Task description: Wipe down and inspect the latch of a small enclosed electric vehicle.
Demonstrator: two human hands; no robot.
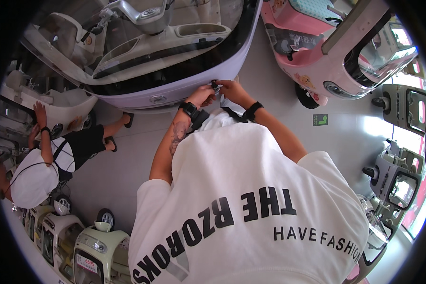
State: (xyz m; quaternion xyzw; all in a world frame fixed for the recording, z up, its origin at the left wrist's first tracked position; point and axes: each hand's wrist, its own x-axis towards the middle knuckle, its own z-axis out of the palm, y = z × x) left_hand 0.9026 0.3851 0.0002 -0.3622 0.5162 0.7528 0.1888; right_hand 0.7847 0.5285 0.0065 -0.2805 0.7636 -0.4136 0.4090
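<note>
My left hand [202, 96], with a black watch on its wrist, and my right hand [234, 93], with a black wristband, meet in front of my body. Their fingers pinch a small dark and silvery thing [216, 87] between them; its kind is too small to make out. Just beyond my hands is the lavender front [180, 93] of a small enclosed vehicle. Its windscreen has a black lower band, and a silver handlebar [144, 16] shows inside. Whether my fingers touch the lavender body, I cannot tell.
A pink three-wheeled scooter [317, 71] stands at the right, with grey ones [396, 177] behind it. Another person [42, 163] in a white top and black shorts leans over a pale vehicle [57, 106] at the left. A pale green scooter [92, 246] stands at the lower left.
</note>
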